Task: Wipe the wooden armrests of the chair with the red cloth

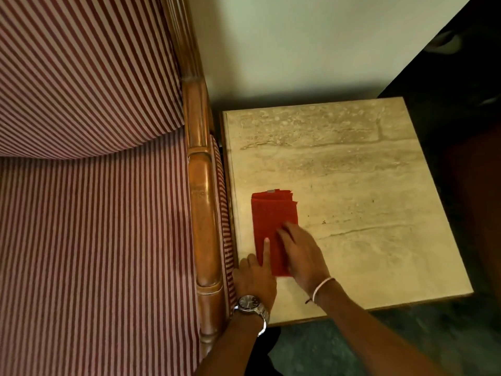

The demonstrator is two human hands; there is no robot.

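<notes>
A folded red cloth (272, 213) lies flat near the left edge of a beige stone side table (366, 185). My left hand (256, 275), with a wristwatch, rests at the cloth's near left corner, its index finger stretched out on the fabric. My right hand (301, 253), with a white bangle, lies palm down on the cloth's near right part, fingers spread. Neither hand has lifted the cloth. The chair's polished wooden armrest (203, 213) runs just left of the table, beside the red-and-white striped seat (95, 240).
The striped chair back (81, 77) fills the upper left. A pale wall (298, 44) stands behind the table. A dark piece of furniture (466, 90) is at the right. Dark green floor (406, 343) shows below the table's front edge.
</notes>
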